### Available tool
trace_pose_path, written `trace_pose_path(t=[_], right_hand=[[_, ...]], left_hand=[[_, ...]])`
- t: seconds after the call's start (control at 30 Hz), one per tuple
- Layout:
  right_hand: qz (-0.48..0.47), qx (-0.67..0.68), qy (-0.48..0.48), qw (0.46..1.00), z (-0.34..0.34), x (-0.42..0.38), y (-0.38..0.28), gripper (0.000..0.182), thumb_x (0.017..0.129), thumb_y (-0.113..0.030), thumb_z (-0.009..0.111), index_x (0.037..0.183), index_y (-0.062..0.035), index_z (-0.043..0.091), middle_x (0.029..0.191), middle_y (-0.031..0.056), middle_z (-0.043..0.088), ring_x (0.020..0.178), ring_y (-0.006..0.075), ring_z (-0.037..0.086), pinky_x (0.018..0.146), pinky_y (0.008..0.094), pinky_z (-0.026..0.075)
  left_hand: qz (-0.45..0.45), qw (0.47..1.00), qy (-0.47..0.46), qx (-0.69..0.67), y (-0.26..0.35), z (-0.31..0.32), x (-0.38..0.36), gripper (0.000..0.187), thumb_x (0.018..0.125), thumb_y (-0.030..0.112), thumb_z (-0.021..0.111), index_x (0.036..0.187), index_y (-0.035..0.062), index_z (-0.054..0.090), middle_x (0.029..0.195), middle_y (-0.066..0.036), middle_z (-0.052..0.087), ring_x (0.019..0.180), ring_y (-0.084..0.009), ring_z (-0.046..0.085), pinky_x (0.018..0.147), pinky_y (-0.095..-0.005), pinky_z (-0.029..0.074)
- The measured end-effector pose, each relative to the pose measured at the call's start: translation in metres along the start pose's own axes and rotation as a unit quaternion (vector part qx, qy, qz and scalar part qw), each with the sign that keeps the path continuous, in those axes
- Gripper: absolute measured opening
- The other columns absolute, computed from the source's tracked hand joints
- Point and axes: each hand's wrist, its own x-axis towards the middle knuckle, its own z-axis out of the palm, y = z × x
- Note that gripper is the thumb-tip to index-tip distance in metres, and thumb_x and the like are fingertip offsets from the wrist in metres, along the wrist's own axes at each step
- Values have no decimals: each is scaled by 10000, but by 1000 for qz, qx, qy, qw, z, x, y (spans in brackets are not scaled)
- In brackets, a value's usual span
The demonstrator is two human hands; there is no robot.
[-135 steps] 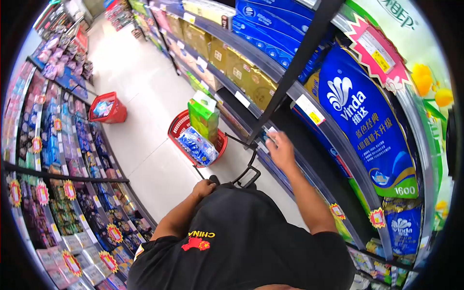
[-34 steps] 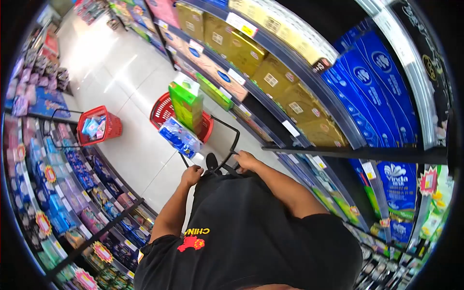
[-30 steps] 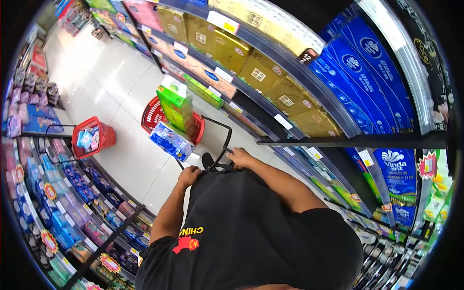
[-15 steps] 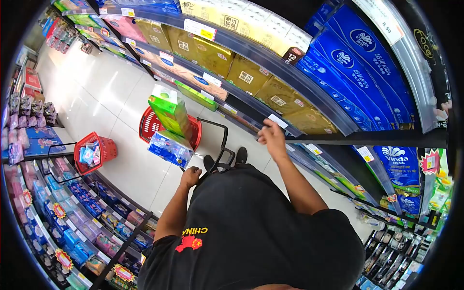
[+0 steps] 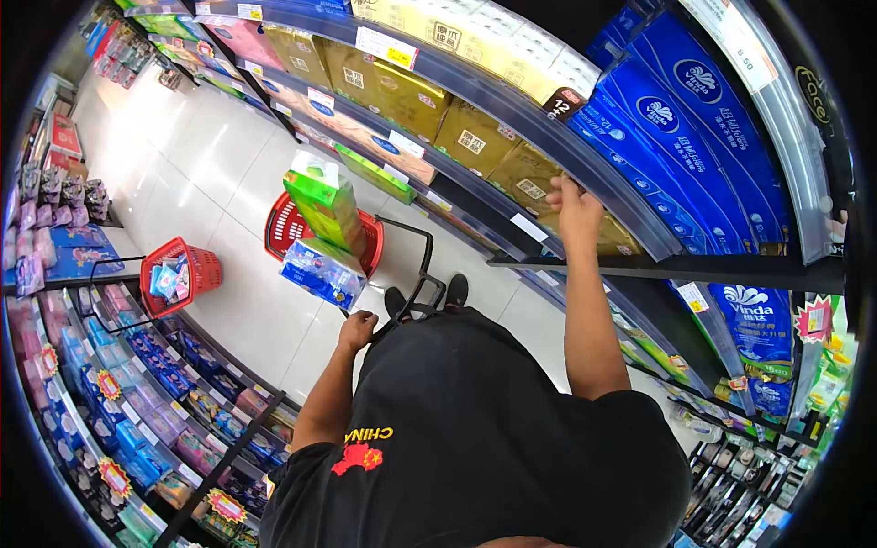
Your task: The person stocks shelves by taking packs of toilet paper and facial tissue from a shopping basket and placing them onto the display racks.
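My right hand [image 5: 575, 205] reaches up to the shelf at the right, its fingers bent and slightly apart at the front of a gold tissue pack [image 5: 531, 187]. Low on the left, my left hand [image 5: 358, 329] is closed around the black handle [image 5: 426, 260] of a red shopping basket [image 5: 279, 228], with much of the grip hidden by the fingers. A tall green pack [image 5: 320, 205] stands in that basket. Beside it a blue-and-white pack [image 5: 322, 274] leans over the rim, close to my left hand.
Blue Vinda packs [image 5: 676, 137] fill the shelf right of the gold ones. A second red basket [image 5: 203, 274] holding small packs stands on the tiled floor [image 5: 247, 338] at left. Shelves of colourful packets [image 5: 137, 402] line the left side.
My right hand has moved up and to the right, from the shelf edge to the gold packs. My left hand stays by the basket. The view has shifted slightly.
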Motion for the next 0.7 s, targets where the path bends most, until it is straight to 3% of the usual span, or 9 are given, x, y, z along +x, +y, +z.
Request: trace_pose_path(t=[0.13,0.23,0.53,0.63,0.7], right_hand=[[86,-41,-25,995,3,-2,-25,238,959,-228,581,998,5,618,768,95,664,577,133,610,523,272,477],[95,-69,-42,992,3,2,-25,248,953,-230,588,1011,10,607,749,95,654,542,135,597,506,281,476],[43,-112,-26,992,0,-6,1,269,950,-223,592,1046,28,603,663,90,655,508,133,597,515,280,492],[35,-87,6,996,5,-12,4,316,969,-200,569,1211,0,529,702,86,668,519,117,594,484,251,462],[43,-38,24,998,6,-11,8,272,974,-200,563,1172,-14,553,681,80,661,503,118,587,476,249,454]], left_hand=[[-4,1000,2,1,-2,2,-1,470,876,388,581,1115,-5,679,1067,-240,684,1023,-358,660,913,-403,502],[-7,1000,-3,-2,-4,4,1,462,881,384,581,1117,-1,679,1070,-239,684,1036,-358,654,921,-403,497],[5,1000,-5,-3,1,9,3,459,882,386,571,1115,7,683,1079,-241,681,1051,-364,647,931,-407,491],[10,1000,0,12,3,9,3,464,879,388,566,1118,8,683,1084,-244,679,1056,-366,644,938,-406,488],[-1,1000,-6,-1,5,9,4,464,878,391,563,1114,10,685,1089,-245,677,1060,-365,642,944,-404,485]])
